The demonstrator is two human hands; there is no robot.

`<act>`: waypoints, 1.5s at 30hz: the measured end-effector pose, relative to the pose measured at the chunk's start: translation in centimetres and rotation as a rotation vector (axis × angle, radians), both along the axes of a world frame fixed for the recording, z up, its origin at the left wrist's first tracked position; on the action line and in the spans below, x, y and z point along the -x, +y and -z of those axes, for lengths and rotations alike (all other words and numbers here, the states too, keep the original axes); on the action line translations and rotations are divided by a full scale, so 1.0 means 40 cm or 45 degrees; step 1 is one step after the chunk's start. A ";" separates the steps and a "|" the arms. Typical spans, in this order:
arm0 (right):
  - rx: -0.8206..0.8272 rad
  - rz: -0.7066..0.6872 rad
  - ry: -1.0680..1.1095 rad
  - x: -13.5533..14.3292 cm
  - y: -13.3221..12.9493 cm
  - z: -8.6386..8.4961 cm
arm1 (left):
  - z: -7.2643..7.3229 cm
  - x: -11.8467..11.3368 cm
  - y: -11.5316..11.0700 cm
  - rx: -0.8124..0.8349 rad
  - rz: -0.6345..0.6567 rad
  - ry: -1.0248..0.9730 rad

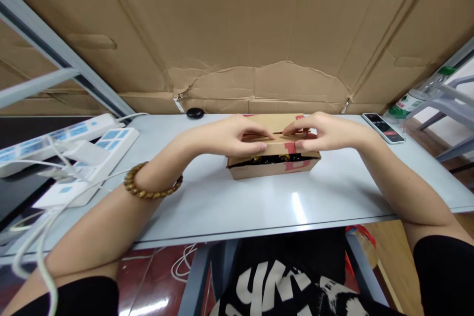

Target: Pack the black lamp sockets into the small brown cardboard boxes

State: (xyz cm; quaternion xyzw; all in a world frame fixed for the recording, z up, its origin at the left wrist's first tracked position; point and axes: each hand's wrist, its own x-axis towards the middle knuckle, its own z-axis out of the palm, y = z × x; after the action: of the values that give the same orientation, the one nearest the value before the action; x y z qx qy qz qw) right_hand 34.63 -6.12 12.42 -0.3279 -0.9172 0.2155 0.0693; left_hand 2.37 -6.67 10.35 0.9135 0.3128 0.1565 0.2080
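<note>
A small cardboard box (272,168) with red print sits in the middle of the pale grey table (259,207). Its top flaps are nearly closed, and a dark gap along the front shows shiny gold-brown items inside. My left hand (233,136) grips the left flap, thumb at its front edge. My right hand (326,131) pinches the right flap at the centre seam. A wooden bead bracelet (148,190) circles my left wrist.
White power strips (92,145) with cables lie at the left. A phone (383,127) rests at the back right, and a small black disc (195,113) sits by the cardboard wall (240,34). Metal frame bars stand at both sides.
</note>
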 end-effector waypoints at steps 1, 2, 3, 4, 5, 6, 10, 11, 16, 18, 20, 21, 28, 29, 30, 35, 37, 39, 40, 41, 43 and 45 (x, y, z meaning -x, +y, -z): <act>-0.006 0.032 0.053 -0.011 0.007 -0.001 | -0.010 0.003 0.004 0.049 0.011 0.003; -0.040 0.067 0.111 -0.020 0.013 0.000 | -0.018 0.006 0.009 0.067 -0.006 -0.015; -0.106 0.100 0.172 -0.027 0.018 0.002 | -0.024 0.009 0.014 0.054 -0.042 -0.044; -0.199 0.122 0.228 -0.031 0.021 0.007 | -0.027 0.010 0.019 0.018 -0.100 -0.088; -0.308 0.124 0.271 -0.033 0.022 0.013 | -0.026 0.011 0.023 -0.032 -0.162 -0.133; -0.420 0.110 0.298 -0.031 0.023 0.022 | -0.022 0.010 0.028 -0.105 -0.232 -0.187; -0.778 0.048 0.224 -0.014 0.027 0.067 | 0.018 0.006 0.040 -0.585 -0.578 -0.418; -0.846 0.073 0.196 -0.011 0.030 0.077 | 0.030 0.007 0.041 -0.682 -0.641 -0.425; -0.960 0.244 0.059 -0.013 0.053 0.104 | 0.087 0.019 0.044 -0.737 -0.570 -0.203; -0.879 0.241 -0.022 -0.015 0.060 0.114 | 0.111 0.025 0.046 -0.681 -0.518 -0.140; -0.783 0.227 -0.091 -0.014 0.059 0.130 | 0.130 0.027 0.047 -0.610 -0.477 -0.078; -0.741 0.223 -0.112 -0.012 0.055 0.138 | 0.136 0.026 0.044 -0.574 -0.450 -0.046; -0.652 0.050 -0.062 -0.010 -0.022 0.105 | 0.097 0.000 -0.026 -0.511 -0.163 -0.071; -0.642 0.031 -0.052 -0.021 -0.026 0.085 | 0.085 0.000 -0.035 -0.471 -0.099 -0.075; -0.616 0.030 -0.051 -0.035 -0.026 0.065 | 0.072 0.003 -0.041 -0.420 -0.047 -0.057; -0.307 0.132 -0.192 -0.094 0.000 0.014 | 0.014 0.055 -0.040 -0.383 -0.156 0.008; -0.313 0.188 -0.283 -0.084 -0.004 0.020 | 0.007 0.083 -0.025 -0.384 -0.214 -0.023; -0.392 0.233 -0.381 -0.055 -0.021 0.033 | 0.015 0.103 -0.005 -0.320 -0.227 0.023; -0.438 0.240 -0.420 -0.038 -0.032 0.040 | 0.025 0.107 0.006 -0.294 -0.238 0.067; -0.472 0.237 -0.444 -0.021 -0.042 0.047 | 0.037 0.106 0.016 -0.288 -0.261 0.110; -0.518 0.239 -0.462 0.006 -0.059 0.061 | 0.064 0.092 0.028 -0.342 -0.295 0.146; -0.543 0.263 -0.461 0.021 -0.068 0.073 | 0.090 0.068 0.030 -0.464 -0.353 0.151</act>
State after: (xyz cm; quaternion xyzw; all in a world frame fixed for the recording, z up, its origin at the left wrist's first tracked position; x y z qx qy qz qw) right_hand 33.78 -8.84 9.48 -0.4306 -0.9010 -0.0523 -0.0065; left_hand -0.33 -5.49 6.74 0.8918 0.4135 0.1837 -0.0025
